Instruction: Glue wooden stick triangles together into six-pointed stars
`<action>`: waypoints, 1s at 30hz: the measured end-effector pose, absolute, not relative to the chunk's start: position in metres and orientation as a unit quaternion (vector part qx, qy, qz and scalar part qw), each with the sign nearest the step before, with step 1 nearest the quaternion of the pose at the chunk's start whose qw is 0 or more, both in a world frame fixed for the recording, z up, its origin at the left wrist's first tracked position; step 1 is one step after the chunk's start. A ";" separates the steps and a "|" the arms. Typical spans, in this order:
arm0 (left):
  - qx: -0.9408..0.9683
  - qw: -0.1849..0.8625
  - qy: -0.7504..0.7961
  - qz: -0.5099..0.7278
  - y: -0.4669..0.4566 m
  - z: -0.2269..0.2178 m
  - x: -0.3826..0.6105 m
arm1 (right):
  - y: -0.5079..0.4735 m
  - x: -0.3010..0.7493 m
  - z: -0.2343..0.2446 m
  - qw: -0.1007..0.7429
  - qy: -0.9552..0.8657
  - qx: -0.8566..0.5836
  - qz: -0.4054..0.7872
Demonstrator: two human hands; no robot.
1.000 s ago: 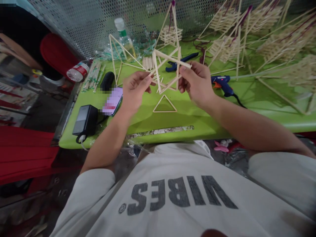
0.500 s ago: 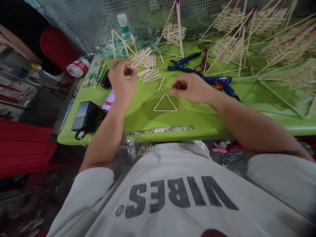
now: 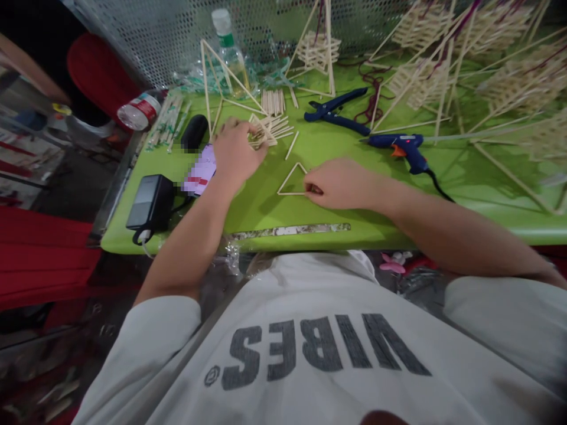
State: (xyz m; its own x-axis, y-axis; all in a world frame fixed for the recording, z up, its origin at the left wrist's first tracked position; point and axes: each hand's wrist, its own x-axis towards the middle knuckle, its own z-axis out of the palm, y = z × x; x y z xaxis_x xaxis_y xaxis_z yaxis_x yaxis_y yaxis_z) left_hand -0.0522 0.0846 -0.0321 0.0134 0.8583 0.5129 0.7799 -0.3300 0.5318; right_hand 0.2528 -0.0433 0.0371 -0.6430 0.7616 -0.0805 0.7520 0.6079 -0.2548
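Note:
My left hand (image 3: 239, 150) is closed round a small lattice of wooden sticks (image 3: 264, 133), held low over the loose sticks on the table. Part of the lattice is hidden by the fingers. My right hand (image 3: 339, 183) has its fingers curled together at the right corner of a small stick triangle (image 3: 290, 193), gripping it there; that corner is covered. A single stick (image 3: 291, 146) lies between the two hands. Behind my left hand is a bundle of short sticks (image 3: 273, 102).
Beyond my right hand lie a blue glue gun (image 3: 405, 147) with its cord and dark blue cutters (image 3: 336, 112). Stick-built frames (image 3: 425, 82) crowd the right side. A bottle (image 3: 233, 56), a phone (image 3: 201, 171) and a black power bank (image 3: 150, 200) stand or lie at left. A person (image 3: 48, 53) is at far left.
My left hand has lowered the lattice toward the table, nearer the loose sticks. My right hand has come down and nearer, onto the triangle's right corner.

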 end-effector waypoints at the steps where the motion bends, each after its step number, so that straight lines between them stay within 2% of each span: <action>1: 0.715 0.061 0.570 0.401 0.079 -0.029 -0.049 | -0.044 0.252 0.039 0.002 -0.898 -0.422 0.123; 6: 0.783 0.162 0.490 0.347 0.047 -0.008 -0.033 | -0.048 0.248 0.046 -0.066 -0.902 -0.418 0.084; 11: 0.793 0.215 0.478 0.311 0.038 0.001 -0.026 | -0.048 0.248 0.046 -0.065 -0.909 -0.402 0.083; 20: 0.745 0.295 0.482 0.354 0.049 -0.006 -0.025 | -0.055 0.234 0.045 -0.069 -0.913 -0.399 0.048; 25: 0.699 0.376 0.496 0.352 0.053 -0.009 -0.028 | -0.046 0.245 0.047 -0.020 -0.906 -0.410 0.101; 30: 0.720 0.427 0.450 0.311 0.049 -0.003 -0.031 | -0.035 0.263 0.047 0.093 -0.889 -0.400 0.201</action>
State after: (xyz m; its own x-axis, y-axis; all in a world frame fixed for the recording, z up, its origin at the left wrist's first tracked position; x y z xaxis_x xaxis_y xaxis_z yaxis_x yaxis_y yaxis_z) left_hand -0.0306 0.0488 -0.0026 0.4021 0.9134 0.0638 0.3816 -0.2305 0.8951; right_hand 0.2626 -0.0351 0.0470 -0.6623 0.7492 0.0038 0.6747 0.5987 -0.4317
